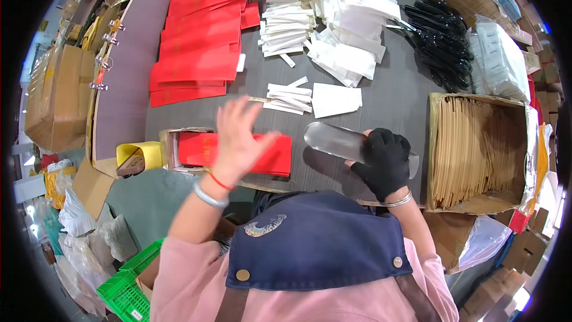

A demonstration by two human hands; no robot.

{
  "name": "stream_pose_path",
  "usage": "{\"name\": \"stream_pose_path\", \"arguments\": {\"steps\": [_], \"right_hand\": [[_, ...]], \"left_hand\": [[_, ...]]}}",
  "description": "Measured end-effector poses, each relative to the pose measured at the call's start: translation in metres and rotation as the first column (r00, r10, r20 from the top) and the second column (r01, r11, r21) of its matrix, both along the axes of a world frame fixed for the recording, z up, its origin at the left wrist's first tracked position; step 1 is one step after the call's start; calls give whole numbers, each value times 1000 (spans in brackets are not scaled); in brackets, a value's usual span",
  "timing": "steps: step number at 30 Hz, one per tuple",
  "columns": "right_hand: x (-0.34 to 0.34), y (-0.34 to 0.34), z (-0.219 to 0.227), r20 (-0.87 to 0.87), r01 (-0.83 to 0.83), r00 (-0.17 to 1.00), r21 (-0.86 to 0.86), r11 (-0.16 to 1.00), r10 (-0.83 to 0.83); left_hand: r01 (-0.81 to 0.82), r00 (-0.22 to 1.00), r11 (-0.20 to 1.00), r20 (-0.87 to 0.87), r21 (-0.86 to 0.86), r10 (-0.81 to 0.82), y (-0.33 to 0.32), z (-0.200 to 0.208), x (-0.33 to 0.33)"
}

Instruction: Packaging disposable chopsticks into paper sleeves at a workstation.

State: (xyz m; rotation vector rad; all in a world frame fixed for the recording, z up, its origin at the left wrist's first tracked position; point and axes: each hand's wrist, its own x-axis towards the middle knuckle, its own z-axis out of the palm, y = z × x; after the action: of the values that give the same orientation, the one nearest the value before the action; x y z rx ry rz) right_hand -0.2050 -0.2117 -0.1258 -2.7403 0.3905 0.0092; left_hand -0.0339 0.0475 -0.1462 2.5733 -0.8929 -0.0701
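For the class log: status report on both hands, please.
Left hand open, raised, blurred, above red sleeves. Right hand, black glove, gripping clear sleeve. Nothing between the hands; box of chopsticks at right.

Gloved right hand (385, 161) grips clear sleeve (336, 140); bare left hand (238, 137) hovers open

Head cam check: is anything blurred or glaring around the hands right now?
Head view: the raised left hand is motion-blurred, the gloved right hand sharp; the clear plastic sleeve it holds shows pale glare; fisheye bends the table edges; corners vignette black.
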Motion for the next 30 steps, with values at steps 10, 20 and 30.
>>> {"name": "stream_pose_path", "arguments": {"steps": [10,20,30], "right_hand": [[1,8,0,-70,-152,986,-46,987,149],[35,53,-36,117,-313,948,176,933,296],[-13,-12,-26,262,81,960,56,995,-93]], "left_hand": [[-147,968,988,-197,45,153,-8,-32,-46],[-63,945,996,-318,62,80,-8,-17,-27],[-115,993,931,79,347,93,17,-5,156]]}}
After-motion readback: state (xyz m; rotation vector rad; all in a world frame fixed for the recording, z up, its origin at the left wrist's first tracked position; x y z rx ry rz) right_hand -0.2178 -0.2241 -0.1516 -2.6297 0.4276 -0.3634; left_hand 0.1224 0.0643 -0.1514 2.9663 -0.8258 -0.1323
